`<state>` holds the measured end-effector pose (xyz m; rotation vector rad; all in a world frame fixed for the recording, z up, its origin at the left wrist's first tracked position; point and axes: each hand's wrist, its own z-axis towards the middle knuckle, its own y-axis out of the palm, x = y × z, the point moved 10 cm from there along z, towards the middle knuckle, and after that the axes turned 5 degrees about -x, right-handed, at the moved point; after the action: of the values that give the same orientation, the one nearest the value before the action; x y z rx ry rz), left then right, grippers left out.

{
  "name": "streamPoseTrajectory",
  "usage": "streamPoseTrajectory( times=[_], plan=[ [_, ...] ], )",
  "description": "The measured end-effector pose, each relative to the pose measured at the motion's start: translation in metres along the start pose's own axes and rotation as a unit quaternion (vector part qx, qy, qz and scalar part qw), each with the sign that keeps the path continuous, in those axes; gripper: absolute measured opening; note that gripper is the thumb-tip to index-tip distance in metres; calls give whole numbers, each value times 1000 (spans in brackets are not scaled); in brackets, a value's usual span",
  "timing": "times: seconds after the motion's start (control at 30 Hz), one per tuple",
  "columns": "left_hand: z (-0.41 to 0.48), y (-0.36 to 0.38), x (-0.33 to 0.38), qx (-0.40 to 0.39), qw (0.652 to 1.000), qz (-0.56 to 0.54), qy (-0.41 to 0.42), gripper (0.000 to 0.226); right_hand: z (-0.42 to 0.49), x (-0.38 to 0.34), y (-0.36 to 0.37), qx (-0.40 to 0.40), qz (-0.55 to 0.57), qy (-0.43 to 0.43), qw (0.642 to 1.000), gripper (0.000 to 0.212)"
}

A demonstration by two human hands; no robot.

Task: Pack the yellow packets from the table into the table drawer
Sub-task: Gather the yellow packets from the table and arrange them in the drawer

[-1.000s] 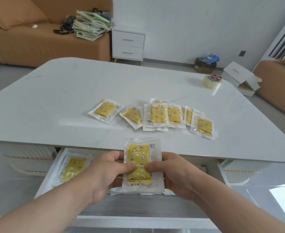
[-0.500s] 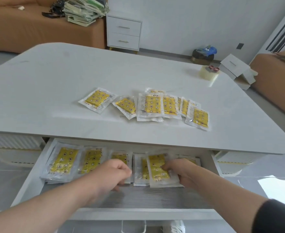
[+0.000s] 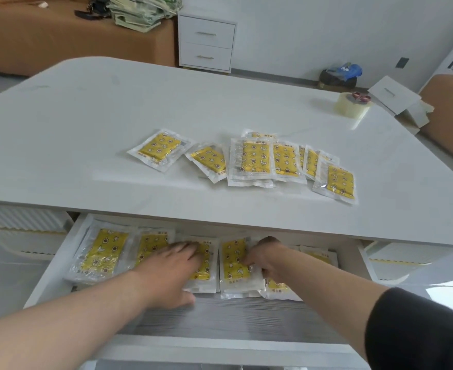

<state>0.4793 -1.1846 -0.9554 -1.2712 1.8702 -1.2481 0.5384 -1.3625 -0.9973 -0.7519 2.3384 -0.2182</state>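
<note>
In the open drawer [image 3: 233, 319], a yellow packet [image 3: 205, 265] is being pressed flat by the left hand [image 3: 172, 268], whose fingers are being held straight across it. The neighbouring packet [image 3: 233, 260], just to its right, is being touched along its right edge by the bent fingers of the right hand [image 3: 269, 259]; whether it is being pinched or merely pushed cannot be told. More stored packets [image 3: 102, 252] are being shown in the same row to the left.

Above, loose packets [image 3: 254, 161] are being carried in an overlapping spread by the white table [image 3: 86, 116], with a tape roll [image 3: 353, 105] near its far right corner. Beyond it, a brown sofa [image 3: 33, 36] is being loaded with a paper stack [image 3: 142, 12], beside a white cabinet [image 3: 206, 44].
</note>
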Motion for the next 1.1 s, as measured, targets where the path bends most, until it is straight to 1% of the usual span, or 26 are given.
streamPoseTrajectory(
  times=[0.03,0.07,0.1,0.17,0.2,0.23,0.27,0.3,0.33,0.37,0.4,0.5,0.6,0.67,0.9,1.1],
  plan=[
    [3,0,2,6,1000,9,-2,81,-1,-3,-4,8,-17,-16,1000,25],
    [6,1,2,7,1000,15,-5,79,-3,-4,-7,25,-71,-16,997,26],
    [8,1,2,6,1000,18,-9,76,-8,-7,-13,54,-155,-21,986,25],
    [12,2,1,-1,1000,22,-15,72,-26,-24,-20,114,-324,-56,938,20],
    [13,3,0,-5,1000,24,-17,70,-37,-32,-20,133,-379,-91,911,20],
    [14,3,-1,-8,999,26,-18,69,-45,-40,-16,142,-439,-142,875,26],
    [14,4,-1,-10,999,27,-20,69,-51,-44,-7,132,-503,-197,831,41],
    [15,4,-1,-11,999,28,-19,68,-56,-42,6,103,-553,-247,789,55],
    [16,4,1,-11,999,30,-17,68,-59,-38,18,66,-581,-282,761,66],
    [16,5,2,-12,999,30,-15,70,-59,-32,29,36,-602,-299,739,73],
    [17,5,3,-15,999,29,-15,73,-55,-26,35,21,-613,-306,728,77],
    [18,4,3,-20,999,21,-16,77,-40,-14,40,17,-620,-301,725,77],
    [21,5,1,-20,1000,7,-21,74,-37,-13,34,21,-599,-308,739,73],
    [22,7,1,-19,1000,2,-21,73,-36,-10,31,21,-595,-309,742,73],
    [25,6,0,-15,1000,-4,-22,73,-34,-8,28,35,-601,-315,734,70],
    [23,6,1,-21,999,-17,-25,86,-35,-6,32,55,-605,-334,721,83]
  ],
)
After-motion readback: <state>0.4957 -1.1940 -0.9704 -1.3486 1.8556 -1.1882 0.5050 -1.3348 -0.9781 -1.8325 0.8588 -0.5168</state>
